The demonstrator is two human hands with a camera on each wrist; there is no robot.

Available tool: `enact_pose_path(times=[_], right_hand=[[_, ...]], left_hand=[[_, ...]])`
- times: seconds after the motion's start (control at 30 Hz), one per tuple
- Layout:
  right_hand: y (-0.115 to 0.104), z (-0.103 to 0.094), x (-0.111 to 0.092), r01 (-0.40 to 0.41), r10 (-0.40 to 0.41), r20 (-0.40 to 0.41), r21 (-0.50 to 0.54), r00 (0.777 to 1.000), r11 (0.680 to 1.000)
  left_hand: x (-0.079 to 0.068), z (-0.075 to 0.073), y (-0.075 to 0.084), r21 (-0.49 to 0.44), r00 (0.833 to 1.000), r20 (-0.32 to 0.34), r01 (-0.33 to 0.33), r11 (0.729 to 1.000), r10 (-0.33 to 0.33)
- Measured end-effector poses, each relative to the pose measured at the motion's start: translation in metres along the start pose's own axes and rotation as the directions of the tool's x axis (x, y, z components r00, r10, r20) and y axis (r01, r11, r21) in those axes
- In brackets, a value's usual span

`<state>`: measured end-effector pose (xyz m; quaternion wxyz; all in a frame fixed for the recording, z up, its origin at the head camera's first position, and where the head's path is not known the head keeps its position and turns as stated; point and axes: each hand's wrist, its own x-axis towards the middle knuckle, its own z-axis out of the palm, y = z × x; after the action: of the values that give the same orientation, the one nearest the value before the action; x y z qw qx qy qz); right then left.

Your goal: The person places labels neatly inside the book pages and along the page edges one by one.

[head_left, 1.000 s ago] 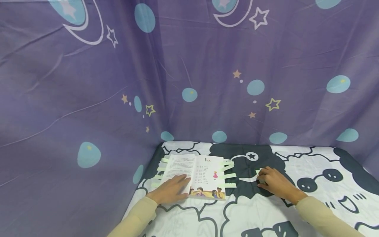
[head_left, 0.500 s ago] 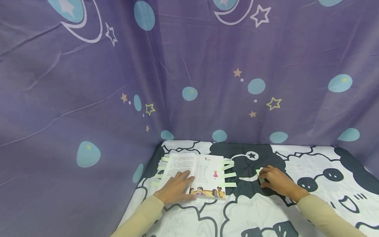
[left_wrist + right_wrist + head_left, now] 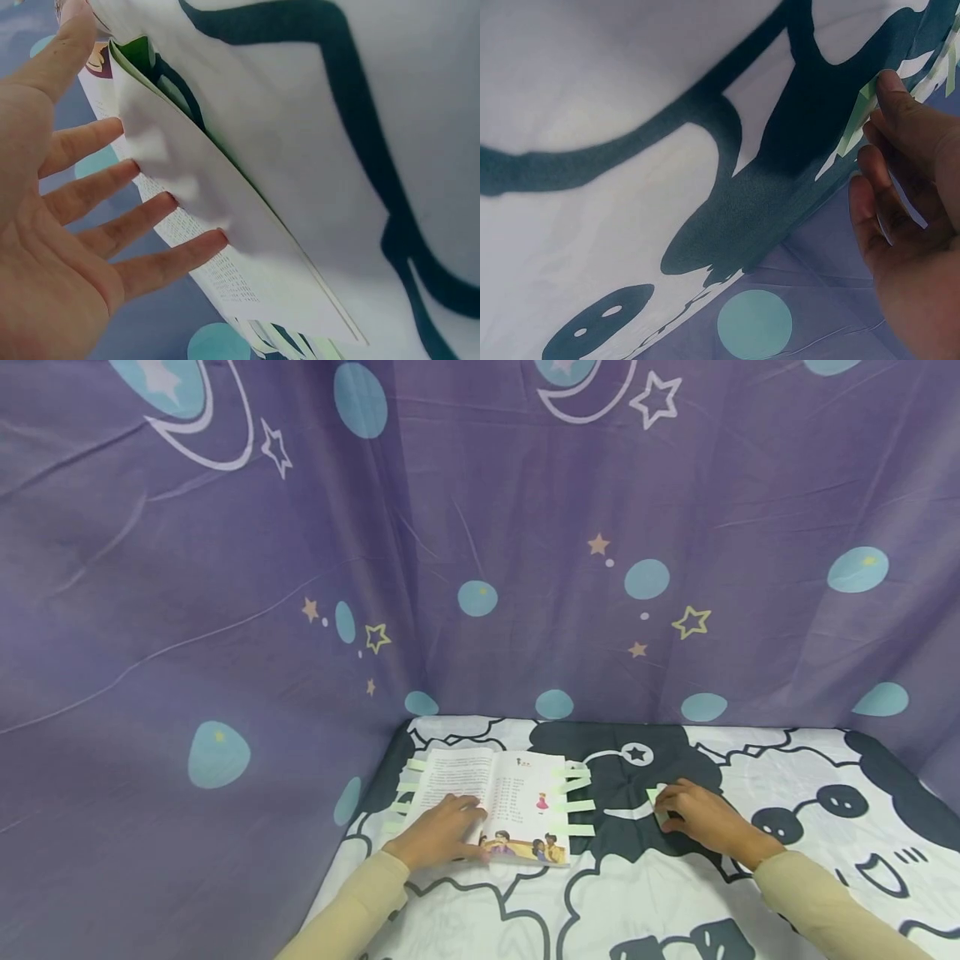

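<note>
An open book (image 3: 521, 797) lies on the patterned cloth, with text on its left page and small pictures on its right one. Pale green sticky tabs (image 3: 581, 806) stick out from both its sides. My left hand (image 3: 438, 835) rests on the lower left page; in the left wrist view its fingers are spread, fingertips touching the paper. To the right of the book, my right hand (image 3: 701, 818) pinches a small pale green sticky note pad (image 3: 857, 116) between thumb and forefinger, low over the dark part of the cloth. The hand hides part of the pad.
The black and white cartoon cloth (image 3: 795, 777) covers the whole surface under the book. A purple curtain (image 3: 525, 527) with moons and stars hangs behind and along the left side, close to the book's far left corner.
My left hand has slid a little right over the left page, then slightly back. The right hand has shifted slightly right, with more of the green pad's edge showing.
</note>
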<state>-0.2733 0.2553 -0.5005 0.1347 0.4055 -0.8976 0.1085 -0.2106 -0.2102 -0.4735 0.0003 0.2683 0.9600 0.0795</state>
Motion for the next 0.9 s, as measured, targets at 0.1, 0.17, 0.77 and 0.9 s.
enact_pose_path(times=[0.1, 0.17, 0.77, 0.9], right_hand=[[-0.001, 0.0, 0.0, 0.001, -0.001, -0.002, -0.004, 1.0, 1.0], [-0.001, 0.0, 0.0, 0.001, -0.001, -0.001, -0.003, 1.0, 1.0], [-0.002, 0.0, -0.004, 0.033, -0.033, -0.038, 0.015, 0.999, 0.999], [-0.001, 0.0, -0.004, 0.034, -0.033, -0.041, 0.011, 0.999, 0.999]], left_hand=[[-0.002, -0.002, -0.001, 0.009, 1.0, -0.005, 0.013, 1.0, -0.013], [-0.004, -0.001, -0.002, 0.039, 1.0, -0.023, 0.005, 0.999, -0.004], [-0.016, 0.006, 0.013, 0.507, 0.852, -0.404, -0.094, 0.857, 0.332], [-0.019, 0.008, 0.017, 0.641, 0.813, -0.347, -0.158, 0.752, 0.467]])
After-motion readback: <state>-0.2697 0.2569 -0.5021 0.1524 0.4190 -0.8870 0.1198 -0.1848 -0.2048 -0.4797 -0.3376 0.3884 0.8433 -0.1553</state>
